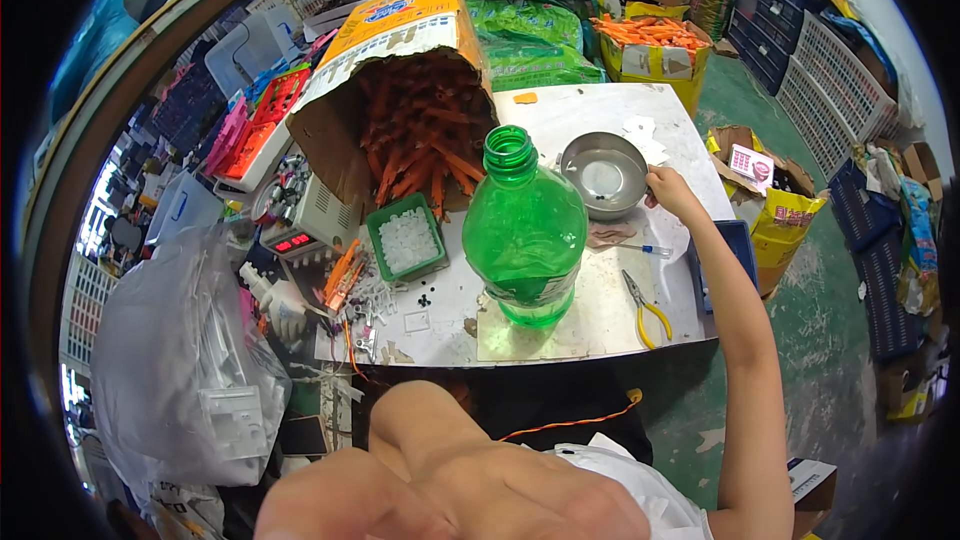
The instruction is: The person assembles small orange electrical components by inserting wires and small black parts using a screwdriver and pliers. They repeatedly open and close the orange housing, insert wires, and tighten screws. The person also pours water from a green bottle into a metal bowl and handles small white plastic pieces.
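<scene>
One right hand [668, 190] grips the steel bowl's [604, 174] rim on the cluttered white table [600, 110], crates [820, 90] around

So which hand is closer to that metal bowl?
Right. The right hand touches the rim of the metal bowl on its right side. The left hand is far below it, near the picture's lower edge, off the table.

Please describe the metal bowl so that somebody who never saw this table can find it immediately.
Start from the tall green plastic bottle in the middle of the white table. Just right of its open neck, toward the far side, sits a round steel bowl, with the right hand touching its right rim. It is the only shiny grey metal dish; the nearby green tray is square and plastic.
</scene>
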Demonstrator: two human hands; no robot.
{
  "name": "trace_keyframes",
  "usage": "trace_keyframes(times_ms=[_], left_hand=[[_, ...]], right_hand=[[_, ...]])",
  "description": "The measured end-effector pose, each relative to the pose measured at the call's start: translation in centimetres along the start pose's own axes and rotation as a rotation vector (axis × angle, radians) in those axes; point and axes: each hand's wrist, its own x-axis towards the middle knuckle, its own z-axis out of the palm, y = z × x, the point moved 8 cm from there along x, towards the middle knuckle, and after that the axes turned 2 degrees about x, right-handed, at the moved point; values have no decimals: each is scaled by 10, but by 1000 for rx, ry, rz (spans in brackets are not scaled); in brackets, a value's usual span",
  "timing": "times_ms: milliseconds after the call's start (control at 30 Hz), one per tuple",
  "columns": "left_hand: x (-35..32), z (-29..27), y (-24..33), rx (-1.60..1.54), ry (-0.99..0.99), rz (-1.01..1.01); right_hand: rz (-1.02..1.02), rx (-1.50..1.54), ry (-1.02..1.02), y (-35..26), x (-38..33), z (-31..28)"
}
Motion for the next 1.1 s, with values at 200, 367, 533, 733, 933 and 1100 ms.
trace_keyframes(times_ms=[200, 367, 533, 733, 933, 1100], left_hand=[[-3, 3, 15, 119, -36, -25], [-3, 5, 24, 323, -24, -85], [-10, 6, 8, 206, -46, -3], [-9, 0, 0, -180, 422, -160], [-8, 7, 24, 97, 508, -13], [-7, -44, 58, 571, -311, -276]], right_hand=[[39, -26, -44, 1, 2, 1], [63, -47, -6, 1, -3, -2], [36, -16, -30, -9, -8, 10], [-56, -141, 188, -9, -20, -8], [-467, -58, 378, -94, -110, 25], [-558, 323, -52, -120, -167, 117]])
